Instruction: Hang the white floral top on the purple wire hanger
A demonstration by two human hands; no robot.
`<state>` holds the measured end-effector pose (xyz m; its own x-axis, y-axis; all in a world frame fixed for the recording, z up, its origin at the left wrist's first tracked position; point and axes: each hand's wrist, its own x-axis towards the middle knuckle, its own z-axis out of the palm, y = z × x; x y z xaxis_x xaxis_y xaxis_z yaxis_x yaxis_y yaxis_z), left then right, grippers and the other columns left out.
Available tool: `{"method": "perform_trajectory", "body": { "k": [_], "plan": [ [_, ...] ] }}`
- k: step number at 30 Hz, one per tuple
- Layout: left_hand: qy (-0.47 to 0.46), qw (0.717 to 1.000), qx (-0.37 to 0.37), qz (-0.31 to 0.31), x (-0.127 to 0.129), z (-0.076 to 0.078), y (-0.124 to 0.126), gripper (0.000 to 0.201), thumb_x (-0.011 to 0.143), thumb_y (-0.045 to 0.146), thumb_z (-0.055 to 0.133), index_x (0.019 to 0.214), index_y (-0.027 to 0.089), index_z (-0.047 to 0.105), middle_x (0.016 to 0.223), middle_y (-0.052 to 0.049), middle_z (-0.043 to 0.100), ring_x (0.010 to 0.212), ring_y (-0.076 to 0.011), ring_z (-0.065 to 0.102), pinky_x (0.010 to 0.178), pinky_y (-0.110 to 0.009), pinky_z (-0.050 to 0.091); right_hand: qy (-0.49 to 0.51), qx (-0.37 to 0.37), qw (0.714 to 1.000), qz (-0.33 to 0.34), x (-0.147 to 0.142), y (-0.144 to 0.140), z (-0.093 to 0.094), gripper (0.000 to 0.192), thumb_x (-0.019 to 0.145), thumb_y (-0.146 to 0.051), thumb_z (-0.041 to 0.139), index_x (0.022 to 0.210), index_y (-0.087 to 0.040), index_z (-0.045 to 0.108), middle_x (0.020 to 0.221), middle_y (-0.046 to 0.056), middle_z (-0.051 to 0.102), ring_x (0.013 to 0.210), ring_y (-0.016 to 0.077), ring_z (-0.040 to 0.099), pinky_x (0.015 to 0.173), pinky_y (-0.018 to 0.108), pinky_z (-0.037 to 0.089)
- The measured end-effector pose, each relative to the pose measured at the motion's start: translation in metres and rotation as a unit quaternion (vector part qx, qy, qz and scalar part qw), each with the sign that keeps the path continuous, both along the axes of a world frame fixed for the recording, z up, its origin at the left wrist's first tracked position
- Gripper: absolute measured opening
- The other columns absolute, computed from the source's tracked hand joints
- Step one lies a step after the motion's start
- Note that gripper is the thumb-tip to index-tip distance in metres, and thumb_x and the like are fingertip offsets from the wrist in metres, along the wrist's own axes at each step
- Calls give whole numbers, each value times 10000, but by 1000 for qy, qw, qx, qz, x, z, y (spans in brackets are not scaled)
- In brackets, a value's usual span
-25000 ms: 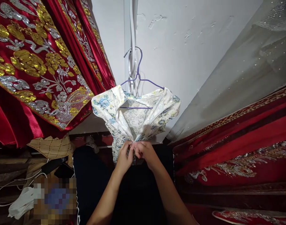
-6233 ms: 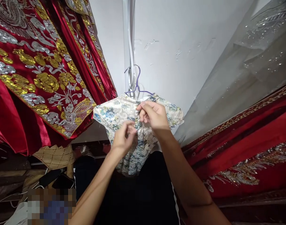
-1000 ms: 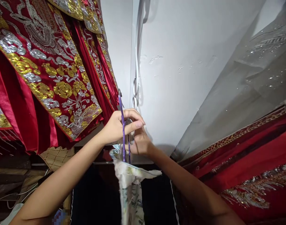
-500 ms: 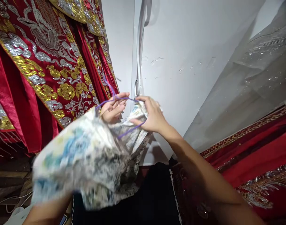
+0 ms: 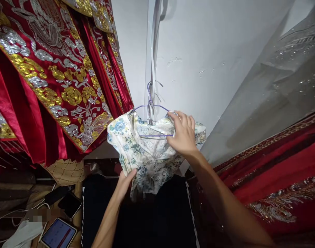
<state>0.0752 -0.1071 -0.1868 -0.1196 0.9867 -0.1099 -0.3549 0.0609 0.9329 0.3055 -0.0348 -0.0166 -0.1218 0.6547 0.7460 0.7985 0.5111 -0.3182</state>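
Observation:
A white floral dress or blouse [image 5: 147, 151] with blue and green flowers hangs on a thin purple wire hanger [image 5: 157, 135], whose hook stands upright in front of white straps. My right hand [image 5: 182, 132] pinches the garment's right shoulder together with the hanger, thumb near the lower bar. Lower down, my left hand [image 5: 126, 182] grips the garment's left side, its thumb on the front and its other fingers hidden behind the cloth. The garment's lower end is bunched above my dark-clothed lap.
Red embroidered garments [image 5: 72, 100] with gold and silver sequins hang at the left. Red fabric [image 5: 284, 172] and a grey translucent cover [image 5: 281, 89] lie along the right. At lower left are a lit phone [image 5: 58, 234], a dark phone [image 5: 69, 205] and a white cable.
The garment's left shoulder is now on the hanger and the cloth hangs spread out facing me. My left hand has moved from near the hanger's top down to the garment's side.

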Motion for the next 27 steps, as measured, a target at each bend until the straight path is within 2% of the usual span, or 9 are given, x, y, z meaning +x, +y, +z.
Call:
{"method": "perform_trajectory", "body": {
  "k": [2,5,7,10,13,17,20,23,27],
  "plan": [
    [-22,998,-46,47,8,-28,-5,610,737,451,841,1250,161,684,1345,-159,675,1368,-360,545,1204,-476,370,131,-88,980,123,-6,-12,-22,685,740,-154,563,1416,-249,499,1444,130,523,1370,329,481,1142,569,374],
    [-76,992,-64,81,18,-43,-4,596,809,453,789,1328,205,632,1379,-146,657,1378,-314,545,1176,-454,410,291,-331,839,320,-18,-32,-74,494,777,-252,595,1270,-229,577,1083,100,716,937,266,706,839,483,584],
    [-102,991,-61,66,21,-42,-5,580,838,462,760,1350,229,619,1355,-134,675,1353,-298,573,1157,-447,435,382,-404,770,314,-28,-44,-115,274,798,-378,629,1024,-225,638,820,63,707,659,229,668,651,418,574],
    [-121,989,-81,33,20,-37,-13,579,820,471,767,1334,236,642,1291,-125,712,1276,-315,634,1125,-454,473,462,-438,732,242,-43,-55,-161,275,811,-554,605,768,-285,564,625,21,610,484,200,545,444,337,421],
    [-131,987,-90,7,15,-36,-19,606,791,481,778,1321,211,660,1229,-131,738,1209,-333,672,1096,-464,498,435,-481,720,248,-53,-58,-174,417,852,-673,517,706,-283,544,577,32,581,445,194,499,407,323,349],
    [-102,992,-69,19,11,-39,-17,591,818,504,738,1334,233,643,1227,-117,736,1218,-336,663,1093,-473,496,416,-462,742,249,-56,-61,-162,353,880,-599,585,713,-289,558,591,3,535,490,167,468,472,324,372],
    [0,988,-32,151,13,-41,-17,599,870,507,687,1391,249,548,1395,-112,625,1344,-312,564,1152,-447,434,415,-441,766,216,-55,-65,-158,372,876,-589,576,672,-282,525,568,10,512,464,170,446,468,351,390],
    [212,937,53,274,23,-39,-23,693,843,441,729,1444,248,444,1504,-136,469,1451,-306,421,1216,-431,332,389,-431,791,195,-53,-71,-158,333,884,-535,557,669,-283,523,570,20,537,462,196,467,474,382,421],
    [354,904,177,163,44,-30,-26,439,883,270,632,1310,242,537,1346,-129,544,1305,-275,524,1115,-388,417,333,-445,796,241,-58,-82,-154,315,908,-451,547,636,-292,533,544,27,563,507,236,543,543,404,474]
  ]
}}
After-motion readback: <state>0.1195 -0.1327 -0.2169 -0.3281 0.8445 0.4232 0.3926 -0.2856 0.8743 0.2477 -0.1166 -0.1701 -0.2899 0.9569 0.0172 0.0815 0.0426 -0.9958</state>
